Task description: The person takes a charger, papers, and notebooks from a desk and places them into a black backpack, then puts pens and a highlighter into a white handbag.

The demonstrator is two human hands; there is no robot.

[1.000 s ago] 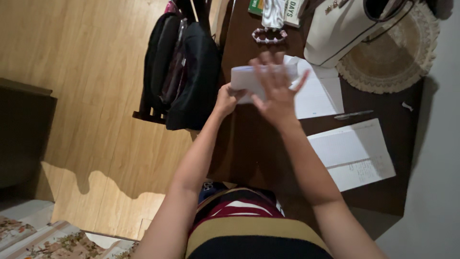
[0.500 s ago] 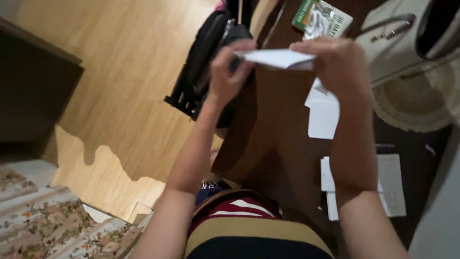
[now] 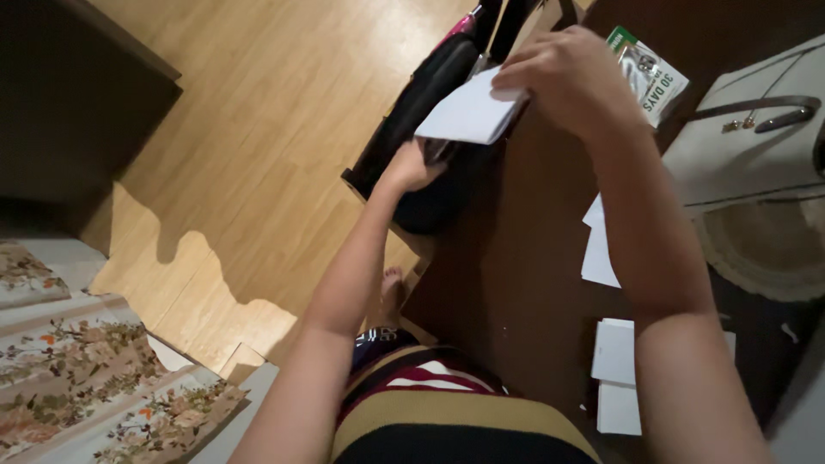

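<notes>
A folded white paper [image 3: 468, 112] is held up in the air over the left edge of the dark brown table [image 3: 516, 275]. My right hand [image 3: 571, 77] grips its upper right corner. My left hand [image 3: 412, 165] is under the paper's lower left corner, fingers closed on its edge. Both forearms reach up from my striped top.
A black backpack [image 3: 430, 103] hangs on a chair beside the table. A white handbag [image 3: 756, 146] sits on a round woven mat [image 3: 765, 249]. A green-edged booklet [image 3: 653, 77] and loose white sheets [image 3: 614, 352] lie on the table. Wooden floor spreads at left.
The camera has swung left and tilted. The paper has been lifted off the table and carried left, and now shows its flat face rather than its edge.
</notes>
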